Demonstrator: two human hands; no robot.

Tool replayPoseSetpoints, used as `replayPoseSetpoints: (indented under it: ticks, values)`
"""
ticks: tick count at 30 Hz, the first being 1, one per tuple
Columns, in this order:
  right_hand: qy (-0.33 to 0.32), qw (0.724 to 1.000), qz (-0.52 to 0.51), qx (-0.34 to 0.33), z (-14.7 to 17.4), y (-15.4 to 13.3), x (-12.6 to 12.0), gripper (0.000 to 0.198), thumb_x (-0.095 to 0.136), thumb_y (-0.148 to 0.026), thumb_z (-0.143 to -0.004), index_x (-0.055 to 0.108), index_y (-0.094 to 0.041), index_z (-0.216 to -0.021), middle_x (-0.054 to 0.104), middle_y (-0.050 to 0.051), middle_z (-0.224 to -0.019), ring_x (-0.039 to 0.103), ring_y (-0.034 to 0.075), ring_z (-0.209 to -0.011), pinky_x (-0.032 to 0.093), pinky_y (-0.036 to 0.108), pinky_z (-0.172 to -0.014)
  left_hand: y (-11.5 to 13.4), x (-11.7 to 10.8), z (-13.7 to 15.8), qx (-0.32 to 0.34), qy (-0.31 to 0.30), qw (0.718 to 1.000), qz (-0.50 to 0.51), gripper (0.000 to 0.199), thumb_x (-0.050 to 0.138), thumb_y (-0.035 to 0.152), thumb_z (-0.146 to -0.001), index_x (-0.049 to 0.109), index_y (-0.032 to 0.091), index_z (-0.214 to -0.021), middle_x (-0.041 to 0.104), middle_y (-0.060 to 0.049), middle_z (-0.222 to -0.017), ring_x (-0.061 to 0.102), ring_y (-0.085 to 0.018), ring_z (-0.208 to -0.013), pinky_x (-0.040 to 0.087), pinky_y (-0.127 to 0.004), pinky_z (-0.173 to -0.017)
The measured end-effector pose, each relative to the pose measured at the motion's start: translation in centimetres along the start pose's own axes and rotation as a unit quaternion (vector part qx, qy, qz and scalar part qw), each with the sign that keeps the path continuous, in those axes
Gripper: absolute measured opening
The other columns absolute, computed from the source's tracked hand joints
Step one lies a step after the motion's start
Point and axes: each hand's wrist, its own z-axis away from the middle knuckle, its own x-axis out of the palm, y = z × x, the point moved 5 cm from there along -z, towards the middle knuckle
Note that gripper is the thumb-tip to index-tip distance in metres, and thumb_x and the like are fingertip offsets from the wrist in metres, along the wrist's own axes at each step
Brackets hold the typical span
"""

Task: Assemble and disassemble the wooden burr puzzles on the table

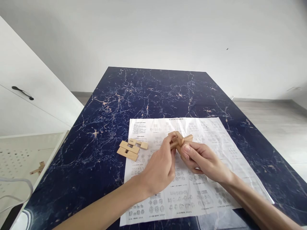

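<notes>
Our dark blue bench (153, 95) carries a printed sheet (187, 188), probably flattened for reading. Over it, our left hand (159, 167) and right hand (205, 158) hold crossed wooden blocks (179, 138) between their fingers, seemingly for steadiness; loose blocks (134, 149) lie handy across the sheet's left edge.

**Slender and bare**

The left hand (159, 167) is bare, as is the right hand (207, 159). Both are slim, with smooth backs, softly rounded knuckles and slender fingers (199, 146). On the right, the thumb (195, 155) shows its nail (186, 148), short and rounded at the tip. Each hand narrows to a slight wrist (227, 179). The left forearm (105, 203) and right forearm (261, 199) are uncovered along all that shows of them; both are lean and smooth, cut off by the edge of the view. The left fingertips are too hidden to make out.
</notes>
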Motion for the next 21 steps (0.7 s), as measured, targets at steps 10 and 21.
replayPoseSetpoints:
  ticks: [10, 21]
  values:
    - [-0.001, 0.999, 0.033, -0.035, 0.0, -0.8, 0.1, 0.042, 0.055, -0.052, -0.111, 0.057, -0.023, -0.082, 0.038, -0.009, -0.055, 0.026, 0.008, -0.044, 0.025, 0.023, -0.041, -0.2, -0.3, -0.1, 0.004, 0.035, 0.999, 0.022, 0.042, 0.038, 0.019, -0.115, 0.026, 0.026, -0.154, 0.066, -0.015, -0.140, 0.071, -0.029, -0.126, 0.063, -0.051, -0.103]
    - [0.029, 0.987, 0.104, -0.119, 0.1, -2.1, 0.5, 0.027, 0.058, -0.043, -0.112, 0.068, -0.022, -0.098, 0.064, -0.001, -0.068, 0.041, 0.010, -0.050, 0.031, 0.026, -0.047, -0.4, -0.5, -0.2, -0.002, 0.054, 0.998, 0.038, 0.039, 0.035, 0.024, -0.117, 0.027, 0.025, -0.155, 0.061, -0.016, -0.149, 0.064, -0.028, -0.136, 0.055, -0.052, -0.113]
